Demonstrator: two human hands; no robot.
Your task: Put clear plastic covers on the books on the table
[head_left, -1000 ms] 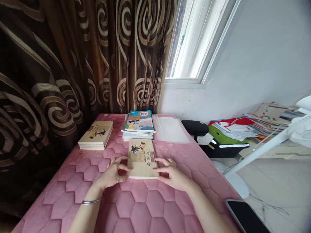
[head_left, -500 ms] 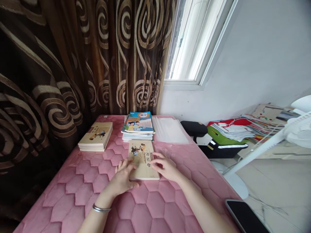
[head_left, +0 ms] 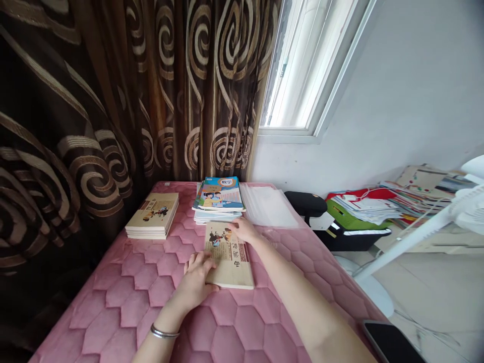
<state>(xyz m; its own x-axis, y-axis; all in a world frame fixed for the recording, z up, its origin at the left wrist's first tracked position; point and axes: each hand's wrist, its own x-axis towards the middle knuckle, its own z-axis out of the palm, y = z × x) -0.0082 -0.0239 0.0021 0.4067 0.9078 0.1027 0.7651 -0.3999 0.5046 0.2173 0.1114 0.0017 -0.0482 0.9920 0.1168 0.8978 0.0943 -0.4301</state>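
A beige paperback book (head_left: pixel 229 272) with dark lettering and a small painted picture lies flat, slightly turned, on the pink bed. My left hand (head_left: pixel 195 280) grips its near left corner, fingers bent onto the cover and thumb along the near edge. At the far right corner is my right hand (head_left: pixel 245 231), its fingers closed over the cover's edge; the fingertips' undersides are hidden. Just beyond the right hand stands a stack of schoolbooks (head_left: pixel 221 194) with a blue mathematics book on top. Several matching beige books (head_left: pixel 153 214) are piled at the left.
Clear plastic sheets (head_left: pixel 270 206) lie right of the schoolbooks. A phone (head_left: pixel 391 343) rests at the bed's near right edge. Beyond that edge are a white fan (head_left: pixel 412 244), a black box with a green lid (head_left: pixel 344 217) and piled papers. A patterned curtain (head_left: pixel 170 91) hangs behind.
My right hand has moved from the book's right side up to its far right corner. My left hand stays at the near left corner. The view has shifted slightly.
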